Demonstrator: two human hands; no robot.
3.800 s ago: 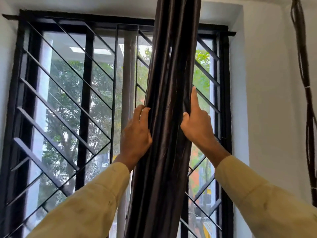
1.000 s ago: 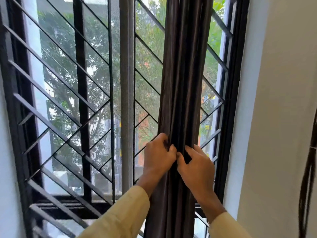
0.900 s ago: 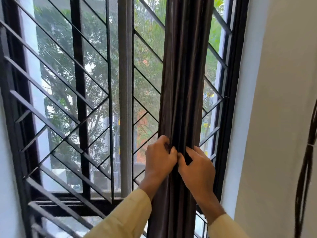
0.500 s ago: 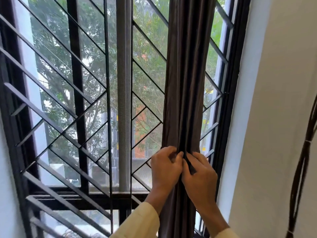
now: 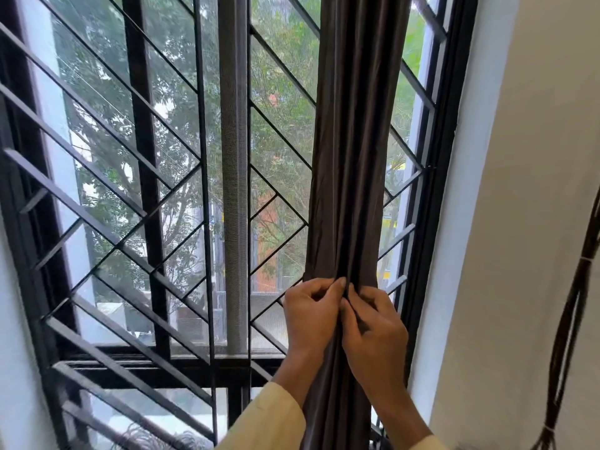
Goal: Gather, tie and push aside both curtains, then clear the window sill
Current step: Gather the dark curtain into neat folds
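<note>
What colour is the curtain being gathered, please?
The curtain is plain dark brown, clearest in the head view.

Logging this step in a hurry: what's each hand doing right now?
Left hand: closed, fingers curled round the gathered curtain.
Right hand: closed, fingers gripping the same curtain.

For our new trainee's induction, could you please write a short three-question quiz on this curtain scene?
1. True or false: the curtain is spread across the whole window.
2. Which hand grips the curtain? A) left hand only B) right hand only C) both
3. What hangs by the wall at far right?
Key: 1 false; 2 C; 3 a bundle of dark cords.
</note>
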